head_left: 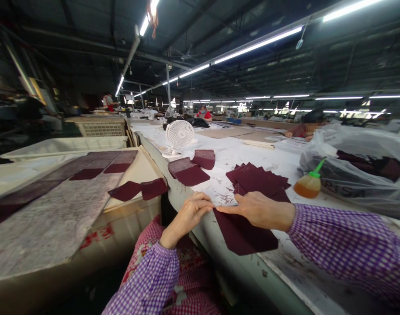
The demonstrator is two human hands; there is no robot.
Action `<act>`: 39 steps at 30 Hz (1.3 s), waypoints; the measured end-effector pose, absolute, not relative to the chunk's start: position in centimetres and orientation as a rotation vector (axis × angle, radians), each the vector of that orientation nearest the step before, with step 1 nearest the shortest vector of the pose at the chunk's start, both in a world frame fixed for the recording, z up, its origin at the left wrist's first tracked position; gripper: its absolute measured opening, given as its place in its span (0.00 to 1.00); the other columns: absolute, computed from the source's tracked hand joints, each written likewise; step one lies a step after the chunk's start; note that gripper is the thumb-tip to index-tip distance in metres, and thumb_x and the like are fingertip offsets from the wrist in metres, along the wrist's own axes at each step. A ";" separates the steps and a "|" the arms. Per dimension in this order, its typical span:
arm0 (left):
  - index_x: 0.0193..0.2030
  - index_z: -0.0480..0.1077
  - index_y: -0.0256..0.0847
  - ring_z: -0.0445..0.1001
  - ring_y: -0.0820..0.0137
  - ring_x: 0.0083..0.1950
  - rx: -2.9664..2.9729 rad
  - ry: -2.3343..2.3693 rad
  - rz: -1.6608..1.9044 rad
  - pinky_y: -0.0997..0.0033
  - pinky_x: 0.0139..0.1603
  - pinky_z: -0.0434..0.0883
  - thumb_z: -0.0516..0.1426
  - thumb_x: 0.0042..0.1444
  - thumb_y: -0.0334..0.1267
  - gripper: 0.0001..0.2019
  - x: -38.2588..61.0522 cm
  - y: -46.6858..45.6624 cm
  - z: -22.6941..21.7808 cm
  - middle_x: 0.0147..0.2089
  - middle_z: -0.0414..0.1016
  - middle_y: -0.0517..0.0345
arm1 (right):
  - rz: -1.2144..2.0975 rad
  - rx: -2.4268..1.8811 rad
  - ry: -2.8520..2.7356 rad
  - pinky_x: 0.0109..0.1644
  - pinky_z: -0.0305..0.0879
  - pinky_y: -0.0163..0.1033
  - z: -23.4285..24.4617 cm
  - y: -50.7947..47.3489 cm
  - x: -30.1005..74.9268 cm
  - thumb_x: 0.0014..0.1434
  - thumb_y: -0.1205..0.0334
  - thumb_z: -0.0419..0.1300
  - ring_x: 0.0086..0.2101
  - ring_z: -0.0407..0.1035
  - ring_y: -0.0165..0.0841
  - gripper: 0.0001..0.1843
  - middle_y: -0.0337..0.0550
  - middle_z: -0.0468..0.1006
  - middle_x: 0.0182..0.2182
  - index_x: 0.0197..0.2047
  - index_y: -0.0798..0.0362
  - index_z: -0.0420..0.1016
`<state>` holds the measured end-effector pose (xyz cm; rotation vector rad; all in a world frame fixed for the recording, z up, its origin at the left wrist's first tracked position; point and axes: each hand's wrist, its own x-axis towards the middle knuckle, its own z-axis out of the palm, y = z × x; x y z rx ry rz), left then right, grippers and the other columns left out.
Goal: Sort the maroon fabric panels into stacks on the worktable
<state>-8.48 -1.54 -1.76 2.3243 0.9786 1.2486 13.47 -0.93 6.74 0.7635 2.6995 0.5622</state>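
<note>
A dark maroon fabric piece [247,236] with angled corners lies at the near edge of the white table, partly overhanging it. My left hand [191,212] is closed in a pinch at its upper left corner. Along the same top edge my right hand [259,211] presses with the index finger stretched toward the left fingertips; its other fingers are curled and partly hidden. Just beyond the right hand is a fanned pile of maroon pieces [260,179]. Two more maroon pieces, a larger one [189,173] and a smaller one [204,159], lie farther left.
A white fan [180,134] stands on the table [219,146]. At right are a glue bottle [307,186] with green nozzle and a clear plastic bag [360,188] holding dark cloth. Left, a cream bin [134,223] bears a grey board and maroon pieces. People sit farther back.
</note>
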 end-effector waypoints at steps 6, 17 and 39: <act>0.39 0.74 0.39 0.71 0.65 0.45 2.203 1.305 1.471 0.64 0.48 0.67 0.55 0.58 0.33 0.07 -10.3 -0.3 -2.2 0.40 0.74 0.54 | 0.192 0.957 2.847 0.35 0.59 0.36 6.5 1.3 14.0 0.61 0.60 0.54 0.33 0.68 0.34 0.22 0.45 0.73 0.37 0.58 0.47 0.63; 0.38 0.75 0.40 0.72 0.65 0.47 2.455 1.409 1.328 0.63 0.51 0.68 0.50 0.62 0.39 0.13 -9.8 0.7 -0.1 0.43 0.77 0.54 | -0.375 1.030 3.040 0.36 0.57 0.36 5.2 2.7 14.6 0.55 0.64 0.57 0.30 0.62 0.31 0.03 0.39 0.70 0.30 0.32 0.53 0.66; 0.38 0.75 0.41 0.73 0.64 0.45 2.068 1.841 1.585 0.61 0.49 0.70 0.52 0.58 0.31 0.10 -14.6 1.9 -4.1 0.40 0.77 0.54 | 0.375 1.341 2.909 0.52 0.59 0.51 7.5 9.9 18.0 0.60 0.64 0.48 0.47 0.67 0.45 0.17 0.51 0.74 0.47 0.47 0.52 0.74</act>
